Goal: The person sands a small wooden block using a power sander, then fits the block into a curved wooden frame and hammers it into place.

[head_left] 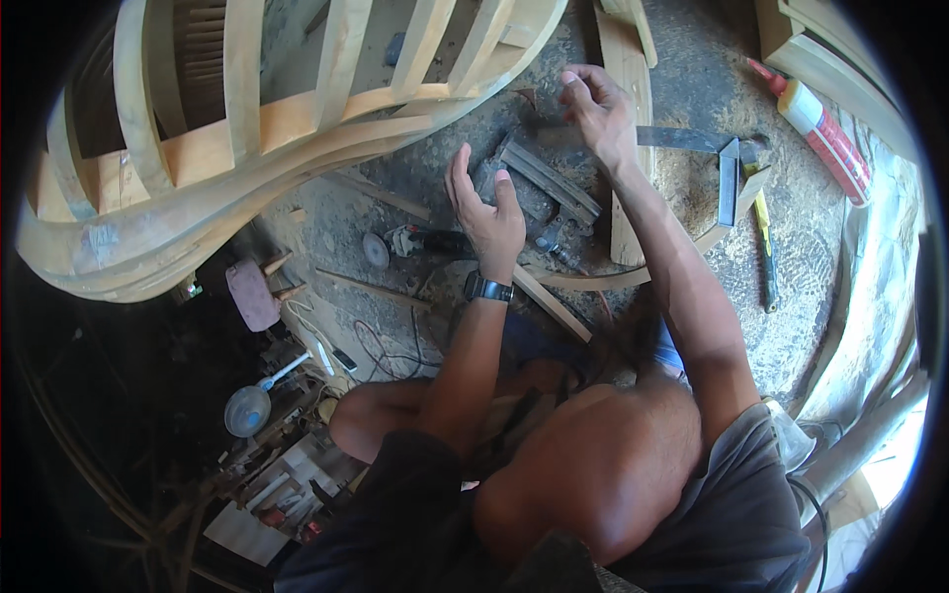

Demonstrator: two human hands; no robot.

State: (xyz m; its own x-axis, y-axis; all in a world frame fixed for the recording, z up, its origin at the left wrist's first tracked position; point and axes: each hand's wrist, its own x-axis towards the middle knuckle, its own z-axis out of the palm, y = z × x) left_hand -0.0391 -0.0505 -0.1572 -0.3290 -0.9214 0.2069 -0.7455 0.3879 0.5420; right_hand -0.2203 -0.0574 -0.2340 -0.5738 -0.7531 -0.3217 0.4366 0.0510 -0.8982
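Observation:
My left hand (pixel 489 219), with a dark watch (pixel 487 289) on its wrist, hangs over the floor with fingers stretched up and the thumb apart. Nothing shows in it. Farther up and to the right, my right hand (pixel 603 114) is held over a wooden board (pixel 625 222). Its fingers are curled and the thumb is near the index finger; anything between them is too small to make out. Between the hands lies a grey metal vise-like tool (pixel 549 180). An angle grinder (pixel 410 240) rests left of my left hand.
A large curved wooden frame with upright slats (pixel 198 163) fills the upper left. Right of my right forearm lie a metal square (pixel 729 188), a yellow-and-black handle (pixel 767 252) and a white glue bottle (pixel 825 138) with a red cap. Wooden strips (pixel 554 306) and a pinkish stool (pixel 254 296) are nearer.

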